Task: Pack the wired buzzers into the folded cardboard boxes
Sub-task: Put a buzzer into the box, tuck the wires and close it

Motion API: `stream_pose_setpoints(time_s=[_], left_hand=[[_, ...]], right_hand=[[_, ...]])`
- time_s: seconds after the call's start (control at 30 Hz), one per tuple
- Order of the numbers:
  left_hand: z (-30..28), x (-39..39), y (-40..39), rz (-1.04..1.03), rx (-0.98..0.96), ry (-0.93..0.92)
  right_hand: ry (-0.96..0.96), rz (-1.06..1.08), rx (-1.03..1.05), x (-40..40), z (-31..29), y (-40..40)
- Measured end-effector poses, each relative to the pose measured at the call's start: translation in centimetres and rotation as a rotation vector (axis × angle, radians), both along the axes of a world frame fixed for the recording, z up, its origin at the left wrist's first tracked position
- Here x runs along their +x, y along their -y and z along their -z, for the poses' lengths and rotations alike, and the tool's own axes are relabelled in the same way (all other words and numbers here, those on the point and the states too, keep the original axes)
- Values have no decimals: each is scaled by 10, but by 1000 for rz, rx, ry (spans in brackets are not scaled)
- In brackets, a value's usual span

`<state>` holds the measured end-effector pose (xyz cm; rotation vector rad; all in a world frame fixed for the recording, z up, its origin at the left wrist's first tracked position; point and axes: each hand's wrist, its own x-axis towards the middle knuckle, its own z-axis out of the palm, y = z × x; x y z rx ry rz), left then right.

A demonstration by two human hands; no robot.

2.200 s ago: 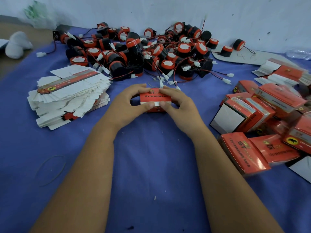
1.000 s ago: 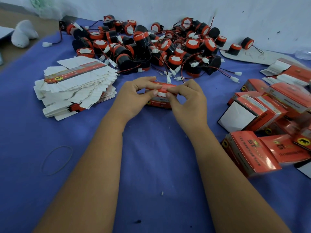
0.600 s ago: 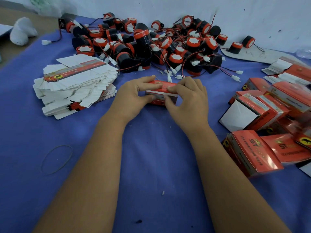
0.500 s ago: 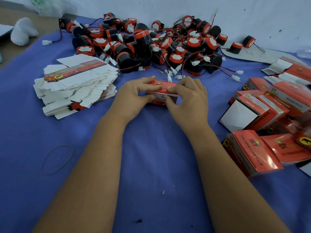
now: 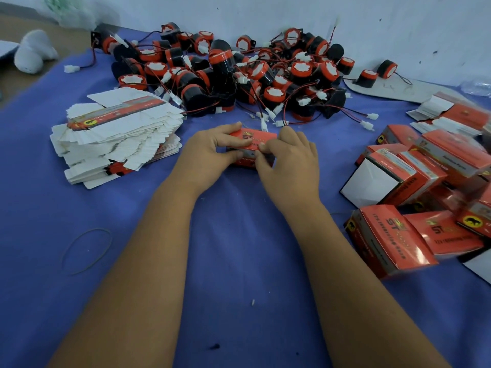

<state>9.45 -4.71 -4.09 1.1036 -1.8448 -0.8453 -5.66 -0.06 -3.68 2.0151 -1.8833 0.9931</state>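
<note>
A small red cardboard box [image 5: 252, 140] sits on the blue cloth in front of me, held from both sides. My left hand [image 5: 210, 152] grips its left end with thumb and fingers. My right hand [image 5: 289, 158] grips its right end, fingers curled over the top edge. Behind the box lies a pile of black and red wired buzzers [image 5: 239, 73] with white plugs on red and black leads. A fanned stack of flat unfolded box blanks [image 5: 114, 134] lies to the left. The box's inside is hidden.
Several folded red boxes [image 5: 414, 192] are heaped at the right, with more flat blanks [image 5: 451, 112] behind them. A rubber band [image 5: 86, 251] lies on the cloth [image 5: 239, 261] at the left. A white wall runs along the back, and a white soft object [image 5: 33, 53] lies far left.
The box was turned in my hands and pressed down onto the cloth; my right hand's fingers closed over its right end. The view shifted slightly.
</note>
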Motion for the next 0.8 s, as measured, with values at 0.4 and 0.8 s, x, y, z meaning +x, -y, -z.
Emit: stream_pose_setpoints(time_s=[0.4,0.8], left_hand=[[-3,-2,-7,139,60,53],[-13,-32,-16,726,992,-1160]], right_hand=[[-6,174,-68,5,2,-1],[243,-197,-472,33,-4,-15]])
